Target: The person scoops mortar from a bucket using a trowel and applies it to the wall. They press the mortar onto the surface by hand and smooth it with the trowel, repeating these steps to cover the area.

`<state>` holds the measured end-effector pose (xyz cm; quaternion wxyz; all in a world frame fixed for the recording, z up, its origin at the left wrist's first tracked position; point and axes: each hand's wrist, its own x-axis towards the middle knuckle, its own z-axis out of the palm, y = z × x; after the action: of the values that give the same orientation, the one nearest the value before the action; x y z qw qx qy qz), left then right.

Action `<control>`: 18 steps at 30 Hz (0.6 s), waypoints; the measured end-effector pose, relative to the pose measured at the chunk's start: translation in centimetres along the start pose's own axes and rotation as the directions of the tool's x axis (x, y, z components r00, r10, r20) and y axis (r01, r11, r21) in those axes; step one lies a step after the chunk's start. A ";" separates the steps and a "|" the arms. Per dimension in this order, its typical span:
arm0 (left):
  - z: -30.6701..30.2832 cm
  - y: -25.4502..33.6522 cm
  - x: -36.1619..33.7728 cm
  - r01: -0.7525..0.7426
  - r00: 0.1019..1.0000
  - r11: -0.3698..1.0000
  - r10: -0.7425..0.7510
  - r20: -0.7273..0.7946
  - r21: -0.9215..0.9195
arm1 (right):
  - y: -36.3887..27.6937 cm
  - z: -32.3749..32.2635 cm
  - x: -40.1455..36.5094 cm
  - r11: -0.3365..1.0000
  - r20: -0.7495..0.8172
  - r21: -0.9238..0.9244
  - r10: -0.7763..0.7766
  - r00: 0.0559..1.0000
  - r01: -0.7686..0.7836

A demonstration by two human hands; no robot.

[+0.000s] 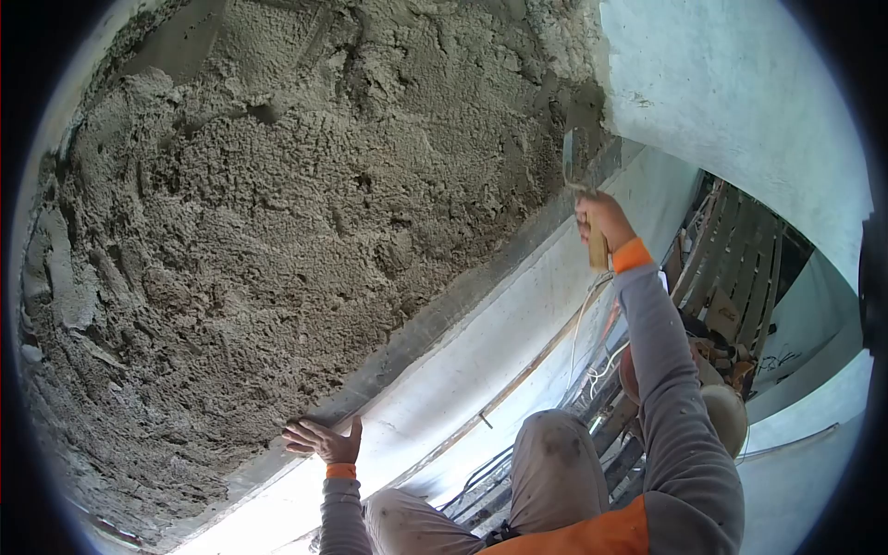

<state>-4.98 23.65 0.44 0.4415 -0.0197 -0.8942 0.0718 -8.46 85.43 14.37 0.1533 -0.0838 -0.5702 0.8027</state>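
Note:
In the head view, my right hand (606, 219) is wrapped around the wooden handle of a trowel (598, 252). Its narrow metal blade points up, close to the right edge of the rough grey mortar (314, 213); whether it touches cannot be told. Lower down, my left hand (324, 442) has its fingers spread, and the fingertips rest at the mortar's lower edge. Between that mortar and the pale wall below runs a smoother grey strip (416, 347).
A smooth pale surface (731, 83) adjoins the mortar at upper right. Below my right arm are wooden slats (740, 245), white cables (601, 370) and a rounded container (724, 416). My bent knees (555, 458) are near the wall's lower part.

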 end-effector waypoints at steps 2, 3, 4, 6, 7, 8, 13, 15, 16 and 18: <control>0.1 -0.1 -0.1 0.001 1.000 1.000 -0.001 -0.002 0.000 | 1.8 0.1 -1.4 0.999 -0.051 -0.025 -0.029 0.998 0.027; 0.2 -0.2 -0.1 0.001 1.000 1.000 -0.001 -0.002 0.001 | 2.9 -0.1 -1.4 1.000 -0.120 0.025 -0.005 0.993 0.008; 0.3 -0.2 -0.1 0.000 1.000 1.000 0.000 -0.010 -0.016 | 4.0 -0.4 -1.2 0.997 -0.188 0.074 0.022 0.982 -0.008; 0.0 0.0 -0.1 -0.001 1.000 1.000 0.001 -0.014 -0.011 | 6.1 -1.0 0.1 0.995 -0.298 0.081 -0.036 0.954 0.063; -0.1 0.0 0.1 -0.006 1.000 1.000 0.006 -0.018 -0.008 | 6.8 -1.0 1.2 0.989 -0.341 0.036 -0.125 0.932 0.146; 0.0 -0.1 0.0 -0.014 0.999 1.000 0.013 -0.029 -0.023 | 7.3 -1.4 2.2 0.975 -0.381 -0.012 -0.211 0.900 0.224; -0.3 0.1 0.1 -0.012 0.999 1.000 0.011 -0.031 -0.017 | 7.2 -0.3 5.6 0.955 -0.544 -0.249 -0.278 0.792 0.164; -0.2 0.0 0.0 -0.012 0.999 1.000 0.011 -0.030 -0.020 | 9.2 -0.8 7.8 0.940 -0.541 -0.316 -0.288 0.790 0.127; -0.1 0.0 0.0 -0.010 1.000 1.000 0.009 -0.027 -0.017 | 10.1 -0.8 8.7 0.943 -0.525 -0.312 -0.274 0.806 0.117; 0.2 -0.2 -0.1 -0.001 1.000 1.000 0.000 -0.023 -0.020 | 11.2 -0.3 9.4 0.947 -0.497 -0.288 -0.275 0.823 0.142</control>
<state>-5.01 23.45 0.26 0.4515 -0.0251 -0.8897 0.0626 -18.88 85.54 4.11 0.3812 -0.2568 -0.6032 0.6518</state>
